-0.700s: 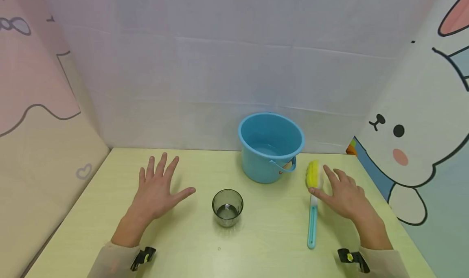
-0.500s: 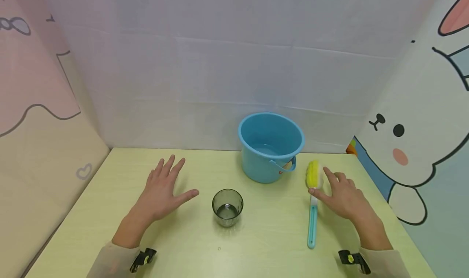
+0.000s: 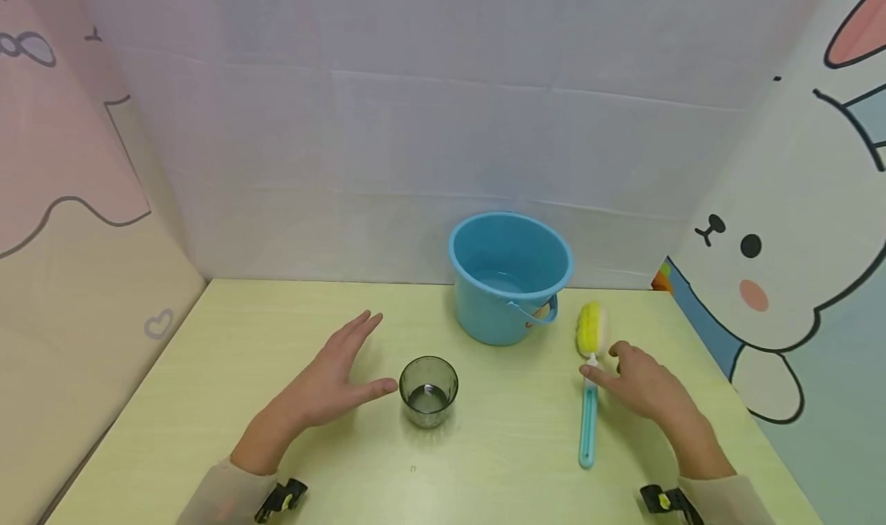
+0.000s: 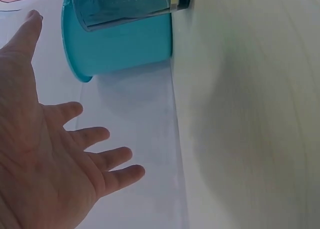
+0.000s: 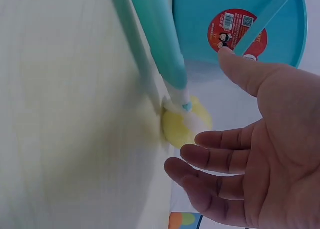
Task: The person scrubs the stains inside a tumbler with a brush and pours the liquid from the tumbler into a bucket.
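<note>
A small smoky-grey glass (image 3: 428, 402) stands upright on the table. My left hand (image 3: 325, 390) is just left of it, fingers straight and thumb pointing at its rim; the palm is bare in the left wrist view. Toward the right lies a brush (image 3: 587, 421) with a turquoise handle, a white neck and a yellow-and-white head (image 3: 591, 329). My right hand (image 3: 647, 387) hovers over its right side, thumb near the neck and fingers gently bent. In the right wrist view nothing lies in that palm, and the brush handle (image 5: 160, 39) is beyond the thumb.
A blue bucket (image 3: 508, 310) stands at the back of the table, its handle hanging down the front right side with a red sticker (image 5: 232, 31) behind it. A white sheet (image 3: 388, 164) hangs behind the table (image 3: 277, 317), and cartoon-printed sheets flank both sides.
My left hand has moved right and nearer, its thumb coming close to the glass. My right hand has drawn slightly back toward me, its fingers bending more. Glass, brush and bucket stay in place.
</note>
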A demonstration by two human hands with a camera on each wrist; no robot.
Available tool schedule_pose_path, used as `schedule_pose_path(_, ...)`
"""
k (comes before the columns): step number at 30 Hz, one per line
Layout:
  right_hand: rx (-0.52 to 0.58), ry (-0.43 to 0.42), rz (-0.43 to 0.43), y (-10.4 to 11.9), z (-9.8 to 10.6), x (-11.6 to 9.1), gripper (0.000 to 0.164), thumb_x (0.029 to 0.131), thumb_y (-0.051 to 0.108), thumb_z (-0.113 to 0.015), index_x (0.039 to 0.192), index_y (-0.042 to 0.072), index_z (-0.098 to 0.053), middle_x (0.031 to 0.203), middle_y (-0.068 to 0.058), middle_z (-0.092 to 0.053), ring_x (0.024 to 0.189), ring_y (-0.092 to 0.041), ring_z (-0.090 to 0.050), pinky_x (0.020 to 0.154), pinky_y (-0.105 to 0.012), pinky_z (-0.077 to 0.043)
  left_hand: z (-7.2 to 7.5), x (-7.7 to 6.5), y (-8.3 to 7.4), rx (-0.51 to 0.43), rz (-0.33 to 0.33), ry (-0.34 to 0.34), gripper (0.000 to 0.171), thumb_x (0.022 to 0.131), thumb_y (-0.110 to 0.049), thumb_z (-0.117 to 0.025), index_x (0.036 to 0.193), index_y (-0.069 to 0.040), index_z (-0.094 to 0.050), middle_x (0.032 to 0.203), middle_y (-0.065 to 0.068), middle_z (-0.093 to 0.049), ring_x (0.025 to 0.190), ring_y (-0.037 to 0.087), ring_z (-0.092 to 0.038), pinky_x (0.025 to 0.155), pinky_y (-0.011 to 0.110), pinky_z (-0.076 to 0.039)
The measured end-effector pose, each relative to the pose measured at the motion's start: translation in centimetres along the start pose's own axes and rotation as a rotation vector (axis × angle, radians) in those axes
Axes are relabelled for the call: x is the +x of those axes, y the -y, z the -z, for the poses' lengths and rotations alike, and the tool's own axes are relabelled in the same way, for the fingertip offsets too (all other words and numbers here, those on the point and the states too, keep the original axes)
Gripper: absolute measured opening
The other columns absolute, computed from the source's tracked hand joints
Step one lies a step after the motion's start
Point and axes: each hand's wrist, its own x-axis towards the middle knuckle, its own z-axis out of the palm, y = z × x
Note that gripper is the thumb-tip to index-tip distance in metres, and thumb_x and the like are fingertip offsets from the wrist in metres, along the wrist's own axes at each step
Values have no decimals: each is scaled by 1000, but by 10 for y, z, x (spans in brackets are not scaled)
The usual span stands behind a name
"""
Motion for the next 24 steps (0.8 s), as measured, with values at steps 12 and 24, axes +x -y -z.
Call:
schedule_pose_path(12,122,58,-107,9,-16,0,80,100,63,-63,122,-14,-55,92,-15,-63,80,-28,-60,67,-41,-53,-20,0,-13,-217,23,77,119,77,-60,-92,169,-25,-26,171,1,-31,155,34,-34,120,60,-34)
schedule_pose_path(24,191,42,-101,15,-30,-1,40,104,33,-67,103,-5,-54,81,-11,-55,69,-23,-56,60,-34,-49,-38,3,-17,-343,15,156,119,76,-45,-97,168,-18,-26,168,12,-37,146,37,-47,115,54,-43)
